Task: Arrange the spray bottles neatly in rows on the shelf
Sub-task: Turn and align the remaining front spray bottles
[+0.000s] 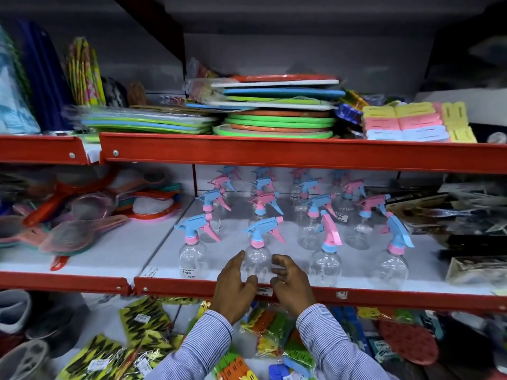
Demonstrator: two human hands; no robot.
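head view: left hand (234, 281) and right hand (290, 281) are loosely cupping, not quite clasping, a front-row spray bottle (258, 256), seemingly squaring it with its row.

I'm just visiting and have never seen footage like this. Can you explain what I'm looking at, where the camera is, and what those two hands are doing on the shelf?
There is no machine here: a person wears a wide-angle camera on the head, looking forward and down, so you see their own two arms in striped sleeves. The single picture shows a shop rack with red-edged shelves. On the middle shelf stand clear spray bottles with pink and blue trigger tops, lined up in rows going back. The left hand and right hand cup the front bottle from either side, fingers loosely curled around its clear body; I cannot tell how firmly they grip. The shelf above carries stacked coloured plates; packaged goods lie below.
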